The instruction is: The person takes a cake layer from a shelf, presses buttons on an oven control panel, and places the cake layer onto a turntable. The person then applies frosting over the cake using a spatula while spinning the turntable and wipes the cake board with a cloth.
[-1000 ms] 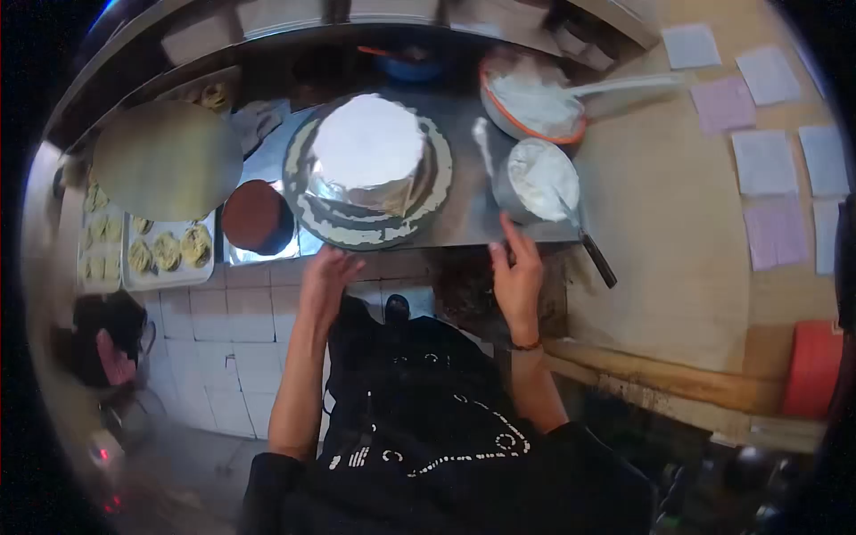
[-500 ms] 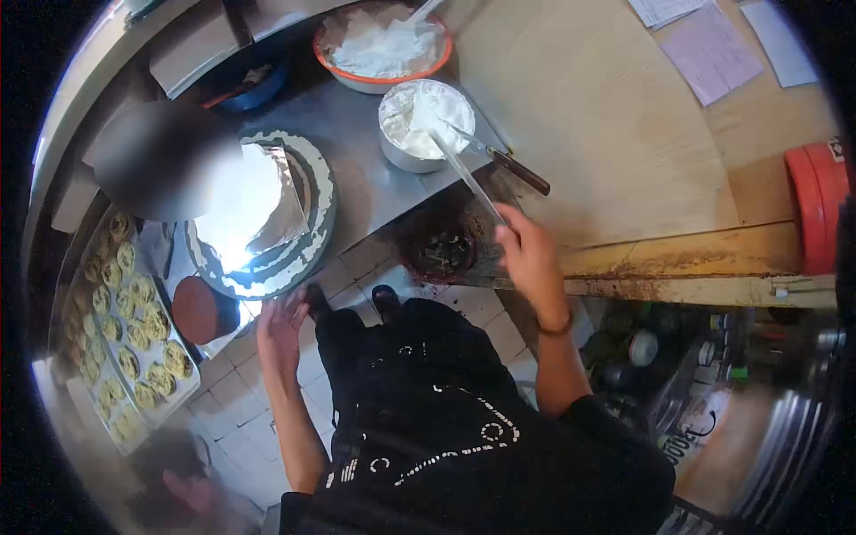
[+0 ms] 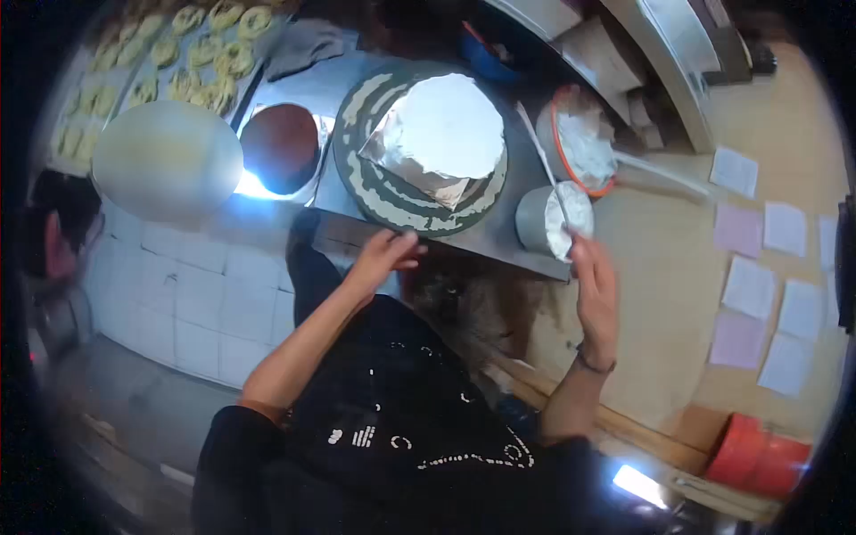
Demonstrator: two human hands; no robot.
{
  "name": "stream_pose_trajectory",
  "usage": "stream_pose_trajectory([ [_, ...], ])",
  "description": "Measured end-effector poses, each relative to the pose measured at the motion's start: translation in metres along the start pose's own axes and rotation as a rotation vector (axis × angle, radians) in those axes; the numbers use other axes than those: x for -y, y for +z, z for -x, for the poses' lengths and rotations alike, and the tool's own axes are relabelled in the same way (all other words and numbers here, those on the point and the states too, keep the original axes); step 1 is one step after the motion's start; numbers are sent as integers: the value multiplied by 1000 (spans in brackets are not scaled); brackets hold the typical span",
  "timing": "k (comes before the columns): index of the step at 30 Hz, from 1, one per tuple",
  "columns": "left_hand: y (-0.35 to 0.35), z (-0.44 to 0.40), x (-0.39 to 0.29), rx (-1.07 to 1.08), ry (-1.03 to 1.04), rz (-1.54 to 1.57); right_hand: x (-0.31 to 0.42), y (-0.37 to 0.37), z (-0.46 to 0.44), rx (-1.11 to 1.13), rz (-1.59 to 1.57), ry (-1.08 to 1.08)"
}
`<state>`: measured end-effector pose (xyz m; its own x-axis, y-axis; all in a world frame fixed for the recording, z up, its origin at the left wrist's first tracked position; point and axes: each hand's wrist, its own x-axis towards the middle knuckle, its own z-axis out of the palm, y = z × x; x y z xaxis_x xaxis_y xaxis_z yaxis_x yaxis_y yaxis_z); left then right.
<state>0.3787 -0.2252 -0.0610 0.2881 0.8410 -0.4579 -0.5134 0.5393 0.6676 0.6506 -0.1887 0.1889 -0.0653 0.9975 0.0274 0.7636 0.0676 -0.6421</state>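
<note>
My right hand (image 3: pixel 595 281) is closed around a long, thin spatula (image 3: pixel 548 160), its length crossing the mouth of a metal pot (image 3: pixel 538 223) of white cream. My left hand (image 3: pixel 385 257) holds nothing, fingers loosely bent and apart, just off the front edge of the steel counter (image 3: pixel 522 252). Beyond it stands a round turntable (image 3: pixel 364 183) smeared with white. On the turntable sits a foil-covered board (image 3: pixel 397 165) bearing a round, white-coated cake (image 3: pixel 453 125). A brown round cake (image 3: pixel 281 147) rests to its left.
An orange-rimmed bowl (image 3: pixel 559 134) of white stuff stands behind the pot. Trays of swirled pastries (image 3: pixel 205 53) are at upper left, by a grey cloth (image 3: pixel 303 46). A red container (image 3: pixel 758 455) is at lower right, papers (image 3: pixel 749 285) at right. A blurred patch covers the left.
My view has swung left, toward the turntable. The spatula has turned in my right hand's grip and now points away over the pot. My left hand has come in front of the turntable.
</note>
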Motion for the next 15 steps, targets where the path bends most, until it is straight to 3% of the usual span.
stream_pose_trajectory([
  [3,-9,-10,8,-11,104,66,89,-1,-65,-82,515,-554],
  [5,-8,-8,-1,-61,170,-7,133,-8,-84,19,760,-789],
  [8,4,3,-15,-93,307,215,194,-9,-100,99,1244,-1148],
  [12,12,2,0,-6,150,102,220,22,-113,214,1437,-1381],
  [15,29,1,19,177,192,-57,223,41,-117,235,1406,-1467],
])
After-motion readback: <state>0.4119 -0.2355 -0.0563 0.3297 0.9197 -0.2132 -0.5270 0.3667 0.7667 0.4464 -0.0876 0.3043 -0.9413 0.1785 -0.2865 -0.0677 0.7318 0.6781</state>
